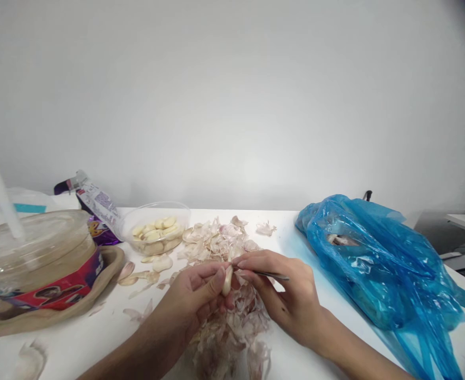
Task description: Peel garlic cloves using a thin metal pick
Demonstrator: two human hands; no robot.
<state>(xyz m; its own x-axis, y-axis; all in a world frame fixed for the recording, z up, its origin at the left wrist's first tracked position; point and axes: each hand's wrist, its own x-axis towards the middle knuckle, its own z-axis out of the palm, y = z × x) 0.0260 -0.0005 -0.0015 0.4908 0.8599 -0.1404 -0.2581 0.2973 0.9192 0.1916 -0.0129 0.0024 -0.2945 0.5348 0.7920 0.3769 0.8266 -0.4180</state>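
Between the thumb and fingers of my left hand point(200, 296) is a pale garlic clove point(227, 282), held roughly upright. My right hand point(290, 287) pinches a thin metal tool point(275, 275); its working end is hidden by the fingers at the clove's top, so its kind cannot be told. Both hands meet above a heap of papery garlic skins point(226, 340), which spreads back across the table. Behind my left hand, a clear plastic bowl point(131, 227) contains several peeled cloves point(155, 229).
A large drink cup point(54, 258) with a straw sits in a cardboard carrier point(111, 269) at left. Behind it lies a purple-and-silver wrapper point(101, 208). A blue plastic bag point(378, 264) fills the right side. An unpeeled clove point(126, 270) rests near the carrier.
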